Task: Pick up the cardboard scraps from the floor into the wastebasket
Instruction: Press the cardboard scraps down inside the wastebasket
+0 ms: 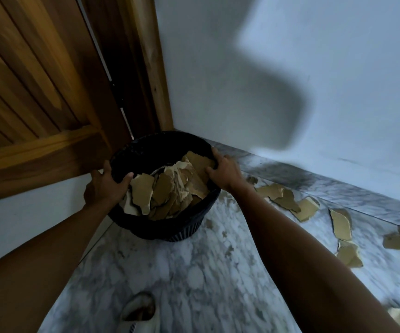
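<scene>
On the marble floor point(194, 272), at 12 o'clock by the wooden door point(25, 92), stands the black wastebasket point(160, 227). The left hand point(105, 186) and right hand point(223, 170) grip its rim. Cardboard scraps point(302, 207) lie at 3 o'clock.

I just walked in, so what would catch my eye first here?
Two hands, the left hand and the right hand, grip the rim of a round black plastic wastebasket in the corner, full of torn brown cardboard scraps. More loose cardboard pieces trail along the grey marble floor to its right.

wastebasket point(170, 227) hemmed by door point(38, 97) and wall point(242, 80) — marble floor point(194, 272) open in front
</scene>
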